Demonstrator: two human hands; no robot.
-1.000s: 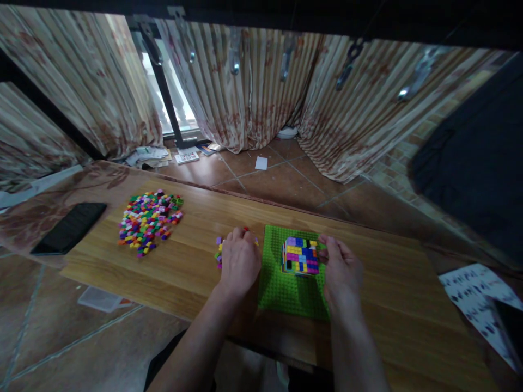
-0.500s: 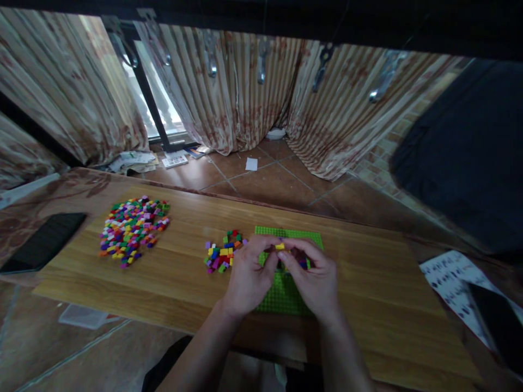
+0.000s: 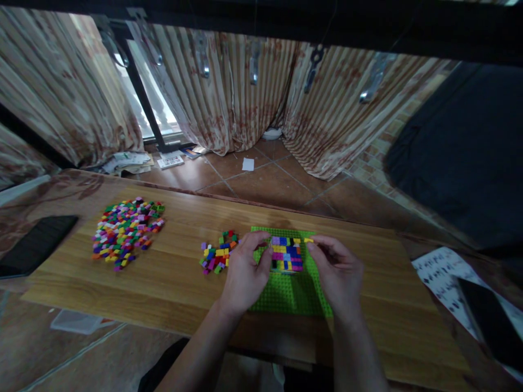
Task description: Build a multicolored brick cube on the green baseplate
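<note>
Loose plastic bricks (image 3: 220,253) lie beside the left hand (image 3: 250,267), its fingers curved at the boxy, studded brick block (image 3: 287,254), grip unclear; beneath spreads a knobbly green baseplate (image 3: 286,296). A yellow brick (image 3: 308,240) is pinched by the right hand (image 3: 341,268).

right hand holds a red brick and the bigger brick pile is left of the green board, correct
Not quite: the head view shows a yellow brick in the right hand, not a red one. The bigger brick pile is indeed left of the green board.
</note>
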